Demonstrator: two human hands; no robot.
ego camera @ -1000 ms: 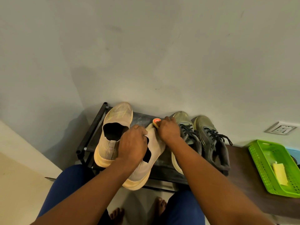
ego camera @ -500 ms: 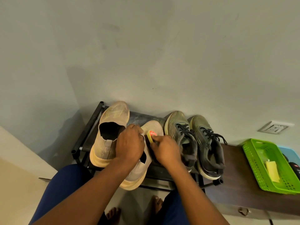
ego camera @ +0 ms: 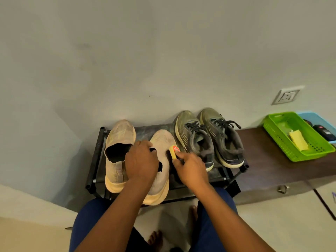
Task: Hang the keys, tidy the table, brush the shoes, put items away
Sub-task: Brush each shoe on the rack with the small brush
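Two beige slip-on shoes stand on a black shoe rack (ego camera: 94, 160). My left hand (ego camera: 141, 160) grips the collar of the right beige shoe (ego camera: 162, 142), whose heel hangs over the rack's front edge. My right hand (ego camera: 190, 169) holds a small yellow shoe brush (ego camera: 174, 151) with a red label against that shoe's right side. The left beige shoe (ego camera: 120, 137) stands beside it, untouched. A pair of olive-grey lace-up sneakers (ego camera: 209, 139) sits on the rack's right half.
A dark wooden bench top (ego camera: 263, 160) runs right of the rack. On it stands a green basket (ego camera: 278, 137) with a yellow item inside, and behind it a blue tray (ego camera: 316, 119) holding a dark object. A wall socket (ego camera: 287, 96) is above.
My right hand has drawn the brush back from the beige shoe's toe along its right side toward me. My left hand has kept its hold on the collar.
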